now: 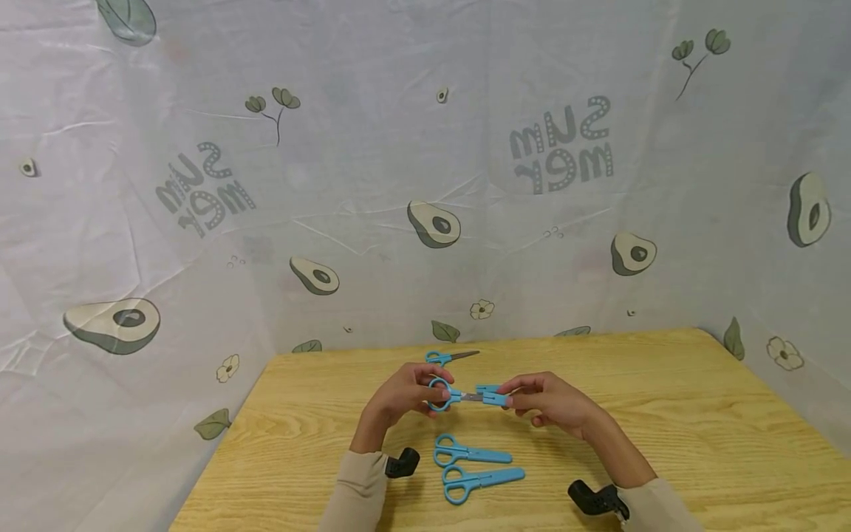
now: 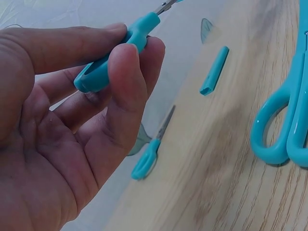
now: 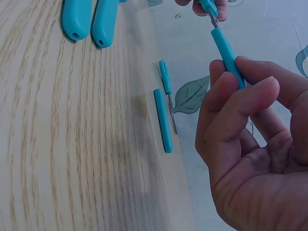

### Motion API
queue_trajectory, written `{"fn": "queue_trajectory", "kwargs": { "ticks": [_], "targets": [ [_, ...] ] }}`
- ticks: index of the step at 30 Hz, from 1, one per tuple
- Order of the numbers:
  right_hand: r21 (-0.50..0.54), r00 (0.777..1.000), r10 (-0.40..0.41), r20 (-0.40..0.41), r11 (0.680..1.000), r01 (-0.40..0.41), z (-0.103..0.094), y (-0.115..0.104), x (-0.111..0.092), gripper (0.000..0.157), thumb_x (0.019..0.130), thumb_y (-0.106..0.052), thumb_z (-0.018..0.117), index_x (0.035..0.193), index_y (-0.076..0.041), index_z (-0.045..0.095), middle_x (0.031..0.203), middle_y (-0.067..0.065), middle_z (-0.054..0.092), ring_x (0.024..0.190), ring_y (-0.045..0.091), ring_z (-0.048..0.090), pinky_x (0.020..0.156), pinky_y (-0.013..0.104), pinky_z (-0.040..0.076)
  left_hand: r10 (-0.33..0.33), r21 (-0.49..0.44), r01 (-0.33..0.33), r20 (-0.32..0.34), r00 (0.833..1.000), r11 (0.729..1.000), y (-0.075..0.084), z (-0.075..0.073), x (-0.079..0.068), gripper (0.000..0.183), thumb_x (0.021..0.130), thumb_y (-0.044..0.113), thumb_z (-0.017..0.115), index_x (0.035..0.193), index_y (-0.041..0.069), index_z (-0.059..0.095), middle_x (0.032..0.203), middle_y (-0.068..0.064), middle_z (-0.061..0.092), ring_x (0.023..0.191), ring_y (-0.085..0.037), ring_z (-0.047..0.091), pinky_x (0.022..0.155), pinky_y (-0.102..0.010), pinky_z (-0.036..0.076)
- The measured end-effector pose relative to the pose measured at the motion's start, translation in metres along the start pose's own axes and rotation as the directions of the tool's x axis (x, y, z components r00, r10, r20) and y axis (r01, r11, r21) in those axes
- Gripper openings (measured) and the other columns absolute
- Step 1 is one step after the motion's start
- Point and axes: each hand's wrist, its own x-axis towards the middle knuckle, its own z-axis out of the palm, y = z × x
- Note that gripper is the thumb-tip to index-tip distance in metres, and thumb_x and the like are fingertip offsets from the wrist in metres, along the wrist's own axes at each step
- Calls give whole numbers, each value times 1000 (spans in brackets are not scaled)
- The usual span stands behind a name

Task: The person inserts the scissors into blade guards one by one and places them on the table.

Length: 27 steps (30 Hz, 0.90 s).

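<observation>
Between finger and thumb my left hand (image 1: 403, 393) pinches the light-blue handles of a pair of scissors (image 2: 144, 30). Their metal blades point right, and a stretch of blade shows bare. My right hand (image 1: 557, 403) pinches a light-blue blade cover (image 3: 224, 52) by its far end; the cover's mouth surrounds the blade tips. A loose blade cover (image 3: 162, 120) lies on the table just behind the hands. Farther back lies an uncovered pair of scissors (image 1: 439, 357), its blades pointing right.
Nearer me on the wooden table (image 1: 299, 473), two pairs of covered scissors, an upper pair (image 1: 488, 454) and a lower pair (image 1: 499, 476), lie side by side with handles leftward. A printed cloth (image 1: 372, 162) hangs behind the table's back edge.
</observation>
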Motion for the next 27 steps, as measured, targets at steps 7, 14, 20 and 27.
{"fn": "queue_trajectory", "kwargs": {
  "ticks": [7, 14, 20, 27],
  "targets": [
    [-6, 1000, 2, -4, 1000, -2, 0, 2, 1, 40, 108, -21, 67, 140, 2, 64, 105, 0, 70, 91, 18, 57, 63, 26, 47, 5, 13, -5, 15, 1000, 1000, 2, 2, 2, 37, 103, 5, 70, 135, -11, 61, 91, 5, 75, 82, -13, 74, 70, -31, 63],
    [-8, 1000, -1, -5, 1000, 1, 1, 1, 3, 39, 107, -22, 68, 138, 1, 66, 103, 0, 72, 91, 18, 59, 63, 24, 48, 4, 0, -4, 8, 1000, 1000, 3, 4, 2, 31, 103, 5, 70, 131, -7, 65, 90, 4, 75, 81, -13, 73, 70, -31, 64],
    [-3, 1000, 3, -8, 1000, -3, 4, -1, 3, 38, 107, -21, 68, 138, 2, 67, 102, 0, 73, 91, 18, 61, 63, 25, 48, 9, -5, -9, 15, 1000, 1000, 5, 5, 2, 29, 103, 6, 71, 129, -5, 67, 91, 3, 75, 80, -13, 73, 68, -29, 63],
    [-14, 1000, 11, -16, 1000, -11, 4, -1, 5, 38, 107, -21, 68, 138, 1, 67, 104, -1, 73, 92, 19, 61, 63, 25, 49, 4, -5, -4, 11, 1000, 1000, 5, 7, 3, 37, 103, 7, 71, 134, -11, 62, 92, 3, 76, 81, -12, 74, 70, -29, 64]
  ]
}}
